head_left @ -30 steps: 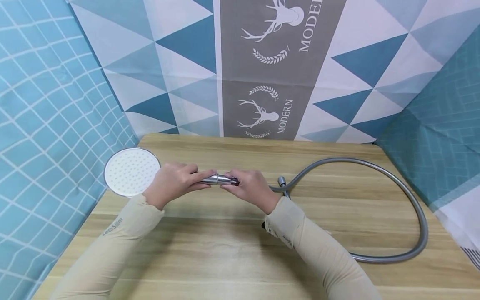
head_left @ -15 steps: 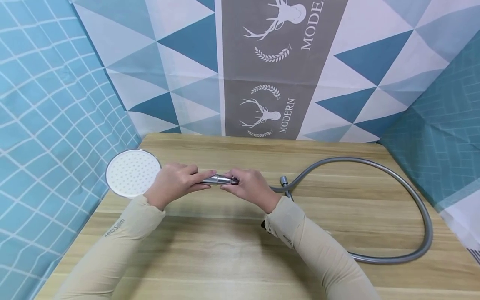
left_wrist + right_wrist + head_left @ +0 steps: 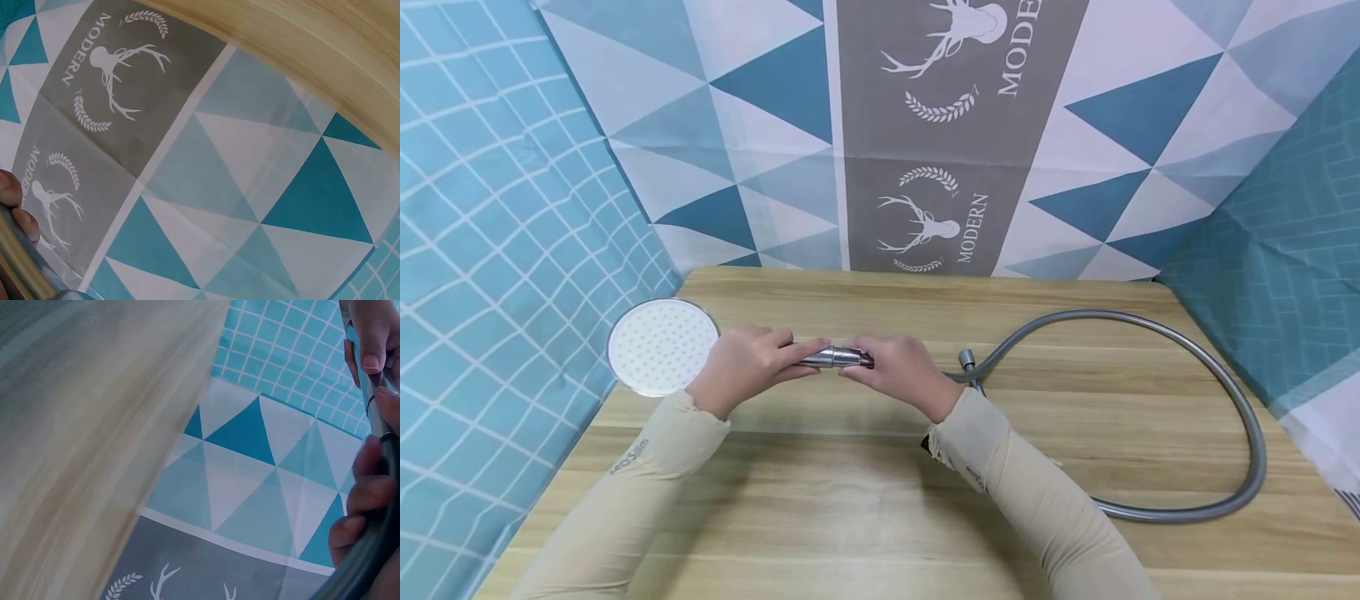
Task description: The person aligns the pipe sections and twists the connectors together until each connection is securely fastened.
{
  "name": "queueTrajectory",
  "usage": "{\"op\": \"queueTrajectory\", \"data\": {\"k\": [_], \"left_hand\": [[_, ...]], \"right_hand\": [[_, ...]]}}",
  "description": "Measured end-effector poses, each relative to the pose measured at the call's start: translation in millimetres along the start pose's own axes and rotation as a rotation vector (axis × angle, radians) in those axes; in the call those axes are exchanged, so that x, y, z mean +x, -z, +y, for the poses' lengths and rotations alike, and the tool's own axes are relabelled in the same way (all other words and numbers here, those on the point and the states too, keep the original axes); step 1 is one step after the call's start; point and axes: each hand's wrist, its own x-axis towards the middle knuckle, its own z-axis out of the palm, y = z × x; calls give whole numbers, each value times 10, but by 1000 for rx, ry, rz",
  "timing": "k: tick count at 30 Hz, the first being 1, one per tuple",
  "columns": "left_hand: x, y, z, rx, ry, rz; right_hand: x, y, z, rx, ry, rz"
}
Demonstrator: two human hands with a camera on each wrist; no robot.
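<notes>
A hand shower with a round white face [image 3: 662, 347] and a chrome handle [image 3: 818, 358] is held above the wooden table. My left hand [image 3: 741, 367] grips the handle, thumb and fingers along its chrome shaft. At the handle's lower end, my right hand [image 3: 898, 371] pinches the joint where the grey shower hose [image 3: 1251, 433] meets it. In the right wrist view, fingers curl round the dark hose [image 3: 369, 562], and the left hand [image 3: 372, 337] shows beyond on the handle. Only some fingertips [image 3: 25, 225] and part of the chrome handle [image 3: 28, 269] show in the left wrist view.
From the right hand the hose loops across the right side of the wooden table [image 3: 835, 517] and passes behind the right forearm. Its other end, a metal connector [image 3: 967, 360], lies near the right wrist. Patterned sheets [image 3: 790, 125] line the back and both sides.
</notes>
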Motion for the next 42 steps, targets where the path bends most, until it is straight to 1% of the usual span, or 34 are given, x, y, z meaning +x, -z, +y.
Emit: {"op": "queueTrajectory", "data": {"k": [2, 4, 9, 12, 16, 21, 26, 34, 40, 42], "left_hand": [[5, -1, -4, 6, 3, 7], [6, -2, -7, 8, 7, 17], [8, -9, -6, 2, 12, 32], [21, -11, -4, 2, 10, 42], [35, -3, 2, 3, 8, 44], [40, 5, -3, 1, 9, 46], [44, 6, -15, -3, 11, 43], [45, 12, -6, -13, 13, 40], [78, -7, 2, -15, 3, 44], [86, -19, 6, -19, 0, 48]], "right_hand": [[-3, -2, -7, -50, 9, 15], [-10, -14, -16, -99, 40, 50], [-31, -74, -31, -218, 129, 197], [-46, -101, -32, -268, 150, 276], [-54, -101, -44, -322, 166, 324], [-45, -82, -60, -370, 188, 331], [-23, -65, -57, -377, 197, 325], [-10, -35, -49, -387, 194, 257], [-26, 2, -47, -424, 199, 237], [-35, 21, -49, -416, 194, 226]]}}
